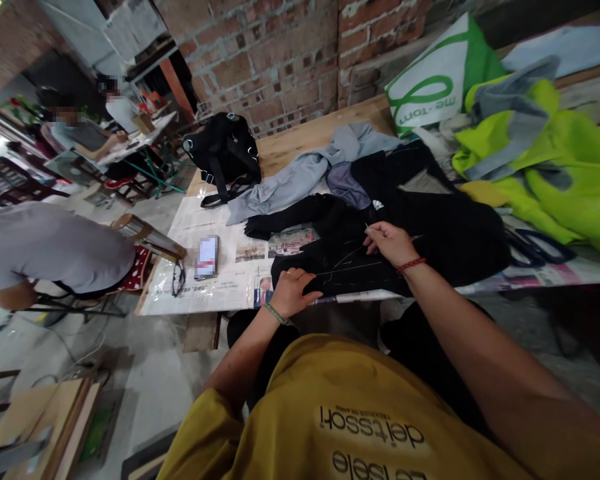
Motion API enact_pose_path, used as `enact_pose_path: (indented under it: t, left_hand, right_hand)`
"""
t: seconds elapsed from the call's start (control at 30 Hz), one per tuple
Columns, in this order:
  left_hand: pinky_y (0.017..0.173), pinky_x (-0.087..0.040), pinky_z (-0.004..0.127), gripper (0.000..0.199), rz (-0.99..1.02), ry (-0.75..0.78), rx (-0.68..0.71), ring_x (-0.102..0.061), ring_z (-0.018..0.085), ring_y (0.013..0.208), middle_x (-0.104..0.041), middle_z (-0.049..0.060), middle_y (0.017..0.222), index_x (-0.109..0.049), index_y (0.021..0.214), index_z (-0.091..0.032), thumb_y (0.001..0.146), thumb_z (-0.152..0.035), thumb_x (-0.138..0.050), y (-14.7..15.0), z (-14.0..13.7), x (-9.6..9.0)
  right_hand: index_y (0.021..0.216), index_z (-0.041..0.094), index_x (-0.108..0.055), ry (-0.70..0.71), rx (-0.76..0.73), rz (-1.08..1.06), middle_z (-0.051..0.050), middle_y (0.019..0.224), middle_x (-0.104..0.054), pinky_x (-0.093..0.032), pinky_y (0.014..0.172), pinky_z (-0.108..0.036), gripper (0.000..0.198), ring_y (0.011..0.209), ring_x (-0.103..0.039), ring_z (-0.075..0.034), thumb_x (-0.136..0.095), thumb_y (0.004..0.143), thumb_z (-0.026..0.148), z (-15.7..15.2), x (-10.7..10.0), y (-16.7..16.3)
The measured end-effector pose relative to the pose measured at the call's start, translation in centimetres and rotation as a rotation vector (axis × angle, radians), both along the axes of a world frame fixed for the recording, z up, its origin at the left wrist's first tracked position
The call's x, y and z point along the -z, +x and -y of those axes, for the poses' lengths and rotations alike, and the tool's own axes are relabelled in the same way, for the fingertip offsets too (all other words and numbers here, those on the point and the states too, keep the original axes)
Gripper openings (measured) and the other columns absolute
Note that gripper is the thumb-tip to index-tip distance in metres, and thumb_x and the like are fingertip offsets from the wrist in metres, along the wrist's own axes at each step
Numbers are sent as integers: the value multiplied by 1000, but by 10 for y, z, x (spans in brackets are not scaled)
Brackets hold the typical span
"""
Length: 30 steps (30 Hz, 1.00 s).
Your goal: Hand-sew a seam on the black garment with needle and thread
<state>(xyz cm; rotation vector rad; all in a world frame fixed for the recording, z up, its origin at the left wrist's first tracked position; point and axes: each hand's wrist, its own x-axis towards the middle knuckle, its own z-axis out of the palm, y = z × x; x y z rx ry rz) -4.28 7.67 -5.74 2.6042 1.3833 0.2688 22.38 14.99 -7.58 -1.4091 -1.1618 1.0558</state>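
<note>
Pretty dim room tbh. Brightest bit is a blown-out patch way up past the left hand (294, 293), and the phone screen (207, 257) left of that hand glows but is pixelated. Faces on the co-workers (93, 137) farther left are pixelated too. Black fabric (450, 233) right of the right hand (390, 243) just swallows detail, and it's murky under the table (165, 300). Wide-angle stretch is heavy: right forearm (480, 347) balloons toward the corner, everything leans, edges go soft.
</note>
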Motion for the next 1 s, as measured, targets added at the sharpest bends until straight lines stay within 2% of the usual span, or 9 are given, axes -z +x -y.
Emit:
enact_pose_path:
  t: [0.13,0.27,0.33,0.43,0.53,0.63,0.73,0.9,1.0]
  left_hand:
    - [79,-36,33,39,44,-71,5,-54,20,92,-63,4,93,-64,101,-22,71,-47,-66,-6,-7,0]
    - [79,-37,31,34,101,-96,-22,-56,19,88,-63,3,90,-65,94,-22,69,-44,-69,-7,-12,3]
    - [78,-37,31,33,121,-99,-12,-57,19,88,-64,3,91,-65,91,-21,68,-43,-70,-8,-15,6]
    - [79,-37,30,27,175,-103,16,-57,18,89,-64,2,93,-65,85,-19,68,-40,-71,-12,-16,11]
    - [81,-36,29,21,257,-116,41,-58,16,88,-66,2,93,-65,80,-18,70,-36,-70,-15,-15,14]
    - [85,-34,30,19,297,-134,39,-60,16,88,-67,1,91,-64,84,-19,73,-34,-67,-17,-13,15]
    - [87,-32,31,19,269,-170,55,-61,15,86,-68,-1,89,-63,89,-20,74,-33,-65,-16,-10,13]
    - [89,-32,32,45,187,-244,69,-61,17,88,-68,0,93,-57,109,-22,69,-40,-67,-15,-12,5]
    - [88,-32,31,37,128,-276,97,-61,17,85,-69,0,86,-63,99,-21,69,-44,-66,-14,-14,0]
  right_hand:
    - [77,16,-56,38,17,-131,2,56,-59,-39,37,-18,24,40,-54,-8,-64,73,38,1,-4,0]
    - [77,19,-55,99,11,-388,2,59,-60,-42,42,-23,25,43,-54,-10,-67,69,38,19,-30,6]
    - [76,21,-55,150,-59,-481,2,60,-60,-42,44,-25,23,45,-55,-11,-69,68,38,39,-51,8]
    - [79,26,-59,303,-229,-534,3,59,-58,-41,44,-27,15,44,-52,-11,-67,71,37,76,-83,9]
    - [80,30,-63,343,-416,-501,2,58,-55,-40,41,-27,7,40,-51,-10,-61,77,36,109,-101,8]
    - [82,33,-63,317,-581,-532,3,51,-48,-36,36,-24,10,32,-47,-9,-54,81,37,133,-98,7]
    - [81,35,-61,253,-667,-655,6,41,-40,-28,30,-21,10,22,-38,-7,-51,82,36,148,-84,6]
    - [81,34,-62,80,-797,-762,6,33,-42,-26,30,-18,12,20,-38,-8,-51,83,30,160,-60,-7]
    - [75,30,-61,-33,-860,-794,6,27,-39,-27,31,-17,13,17,-33,-8,-51,83,32,166,-47,-18]
